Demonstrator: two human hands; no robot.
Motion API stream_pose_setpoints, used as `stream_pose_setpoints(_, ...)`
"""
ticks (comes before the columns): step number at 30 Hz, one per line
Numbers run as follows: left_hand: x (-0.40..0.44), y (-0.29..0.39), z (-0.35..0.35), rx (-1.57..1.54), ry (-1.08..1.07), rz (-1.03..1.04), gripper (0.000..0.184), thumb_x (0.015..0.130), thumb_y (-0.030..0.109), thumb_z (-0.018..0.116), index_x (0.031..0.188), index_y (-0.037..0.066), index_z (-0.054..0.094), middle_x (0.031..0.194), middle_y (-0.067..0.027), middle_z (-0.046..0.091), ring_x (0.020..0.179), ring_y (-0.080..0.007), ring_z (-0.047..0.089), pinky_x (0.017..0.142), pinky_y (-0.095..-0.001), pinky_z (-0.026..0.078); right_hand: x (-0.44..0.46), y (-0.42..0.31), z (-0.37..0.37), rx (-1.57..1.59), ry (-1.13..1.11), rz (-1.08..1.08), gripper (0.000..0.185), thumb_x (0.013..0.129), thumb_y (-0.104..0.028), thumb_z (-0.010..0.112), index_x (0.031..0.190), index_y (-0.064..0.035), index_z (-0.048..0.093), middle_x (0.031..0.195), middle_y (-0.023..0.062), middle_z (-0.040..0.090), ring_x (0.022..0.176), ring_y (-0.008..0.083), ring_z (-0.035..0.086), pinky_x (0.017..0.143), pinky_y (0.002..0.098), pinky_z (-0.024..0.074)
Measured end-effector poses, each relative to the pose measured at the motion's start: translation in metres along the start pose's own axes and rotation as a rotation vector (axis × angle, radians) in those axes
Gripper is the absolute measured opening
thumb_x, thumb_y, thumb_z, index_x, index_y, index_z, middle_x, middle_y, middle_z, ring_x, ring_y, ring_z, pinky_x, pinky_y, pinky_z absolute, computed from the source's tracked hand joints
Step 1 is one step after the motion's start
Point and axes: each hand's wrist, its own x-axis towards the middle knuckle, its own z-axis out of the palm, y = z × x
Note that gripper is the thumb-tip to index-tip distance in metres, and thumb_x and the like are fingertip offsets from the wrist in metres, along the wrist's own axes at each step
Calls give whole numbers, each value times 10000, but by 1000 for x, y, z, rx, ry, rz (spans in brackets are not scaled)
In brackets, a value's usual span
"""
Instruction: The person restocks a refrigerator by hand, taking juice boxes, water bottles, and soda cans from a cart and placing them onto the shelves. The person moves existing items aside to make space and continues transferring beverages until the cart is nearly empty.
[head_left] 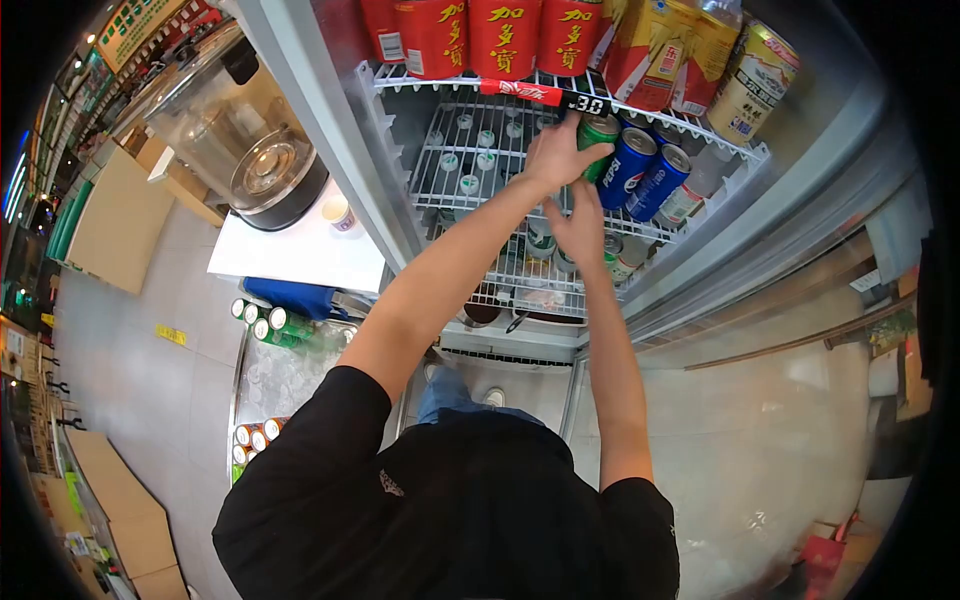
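Note:
A green can (598, 132) stands on the upper wire shelf of a fridge, beside blue Pepsi cans (627, 168). My left hand (560, 155) is closed around it, the thumb lying across its front and the other fingers partly hidden. Just below, my right hand (580, 232) reaches up at the shelf's front edge, thumb apart from its stretched fingers. Its fingertips come close to the can's base; whether they touch it I cannot tell. Left of my hands, several white-capped bottles (469, 184) stand in the rack (430, 190).
Red cans (505, 40) and cartons (650, 50) fill the shelf above, which carries a price strip (520, 92). More green cans (285, 325) lie at a metal-edged tray (240, 375) on my left. A clear dispenser (250, 130) stands on a white counter (260, 250). The glass door (720, 300) is at right.

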Motion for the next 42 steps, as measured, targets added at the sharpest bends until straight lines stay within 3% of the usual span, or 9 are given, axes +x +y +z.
stream_pose_setpoints(6,-102,-32,-41,-196,187,195,545,820,293,718,1268,40,540,1122,-187,638,932,-316,659,808,-395,527,13,21,15,-88,-29,-27,507,813,-227,676,1243,10,549,1209,214,572,1137,381,542,960,436,441)
stream_pose_setpoints(11,-235,-101,-110,-133,475,3,263,816,87,711,1066,22,662,972,-109,672,756,-146,658,658,-267,524,3,24,29,-298,-4,-36,452,863,-314,642,1218,-39,598,1208,166,610,1128,336,571,955,409,453)
stream_pose_setpoints(15,-329,-196,-165,149,786,-352,214,791,75,721,990,21,666,917,-98,669,727,-173,652,636,-288,525,1,17,32,-391,12,-68,303,926,-295,573,1128,-88,665,1141,115,655,1019,315,625,854,396,499)
stream_pose_setpoints(19,-413,-294,-229,761,875,-704,538,737,290,787,1173,37,598,1053,-159,588,976,-293,588,835,-398,485,1,12,34,-418,15,-134,261,951,-286,536,1066,-113,695,1088,66,677,951,282,649,770,387,521)
stream_pose_setpoints(23,-432,-326,-253,848,687,-1016,823,678,425,816,1358,99,487,1190,-227,501,1110,-377,502,900,-450,452,-2,15,32,-427,0,-172,231,944,-247,530,1032,-118,700,1059,61,682,937,275,651,754,383,523)
stream_pose_setpoints(31,-413,-320,-242,916,576,-930,741,660,282,849,1287,77,512,1296,-309,410,1078,-455,542,918,-463,466,0,12,29,-394,41,-183,160,876,-184,576,941,-105,699,967,57,685,870,269,648,753,371,523)
stream_pose_setpoints(33,-425,-326,-238,972,580,-765,729,660,262,850,1261,34,506,1275,-278,464,1101,-438,541,903,-467,473,0,8,28,-394,63,-186,150,872,-184,579,917,-107,700,953,49,687,850,261,651,738,365,525)
stream_pose_setpoints(38,-401,-243,-233,710,665,-900,651,640,186,856,1189,1,561,1096,-164,641,1013,-343,612,870,-431,489,1,4,25,-363,94,-207,135,871,-181,588,880,-105,699,919,34,689,818,245,653,704,351,529)
stream_pose_setpoints(42,-356,-145,-234,443,705,-538,611,632,138,853,1170,-2,597,1077,-128,653,951,-233,630,824,-339,501,1,7,24,-264,106,-185,125,859,-181,616,897,-98,701,924,41,691,832,250,654,722,356,527)
